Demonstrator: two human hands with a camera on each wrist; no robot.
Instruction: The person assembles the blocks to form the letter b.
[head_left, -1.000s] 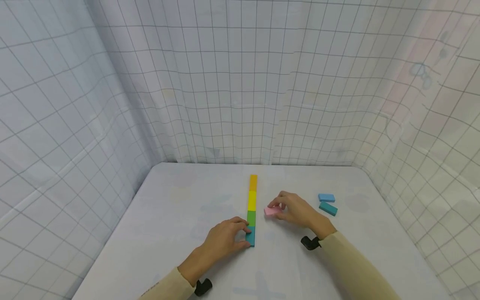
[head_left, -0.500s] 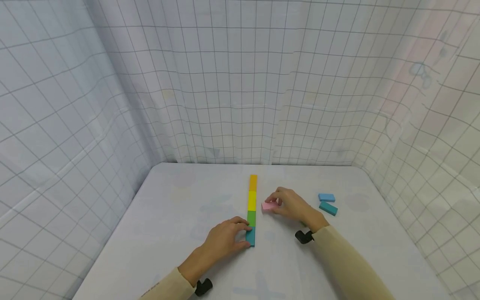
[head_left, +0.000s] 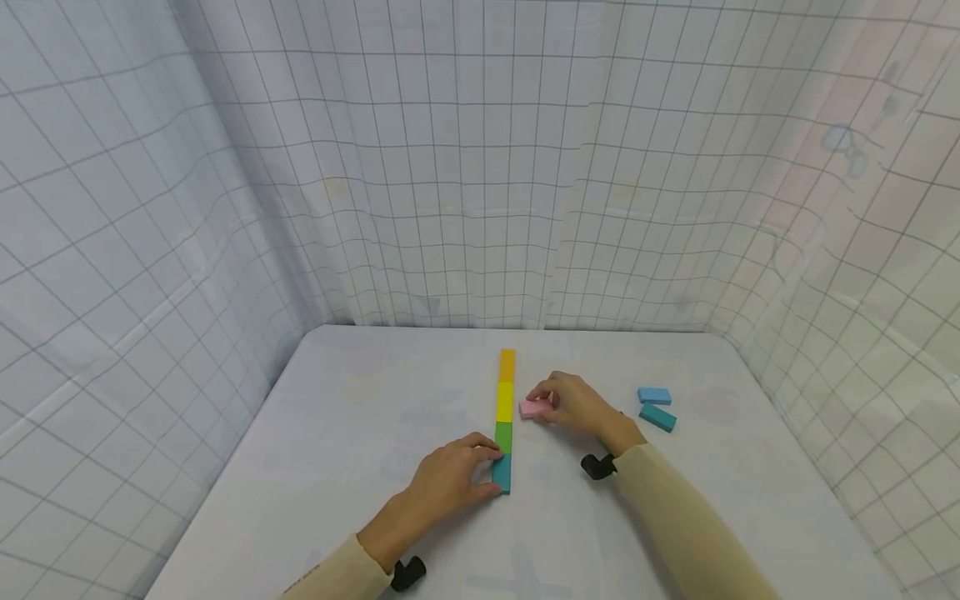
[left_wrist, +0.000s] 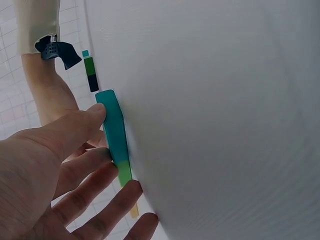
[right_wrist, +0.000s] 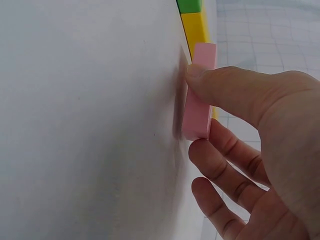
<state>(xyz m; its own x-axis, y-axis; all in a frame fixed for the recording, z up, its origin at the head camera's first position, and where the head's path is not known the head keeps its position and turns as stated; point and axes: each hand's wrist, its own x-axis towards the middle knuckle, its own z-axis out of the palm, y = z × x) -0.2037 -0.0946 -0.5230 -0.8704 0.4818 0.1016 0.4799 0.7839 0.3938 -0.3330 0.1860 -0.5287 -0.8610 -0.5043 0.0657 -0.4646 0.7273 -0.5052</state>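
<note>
A row of flat blocks runs away from me on the white table in the head view: teal (head_left: pixel 504 477) nearest, then green (head_left: pixel 503 437), yellow (head_left: pixel 505 402) and orange (head_left: pixel 507 365). My left hand (head_left: pixel 448 475) holds the teal block between thumb and index finger, its other fingers spread alongside the row in the left wrist view. Just right of the yellow block, my right hand (head_left: pixel 579 406) pinches a pink block (right_wrist: pixel 201 110) between thumb and fingers. A narrow gap separates the pink block from the row in the head view.
Two loose blocks, light blue (head_left: pixel 654 396) and teal (head_left: pixel 657 417), lie to the right of my right hand. A white grid-patterned curtain (head_left: pixel 465 167) encloses the table (head_left: pixel 360 400) at the back and sides.
My right hand has moved left and slightly away from me with the pink block, bringing it closer to the row. The left hand and the row have stayed in place.
</note>
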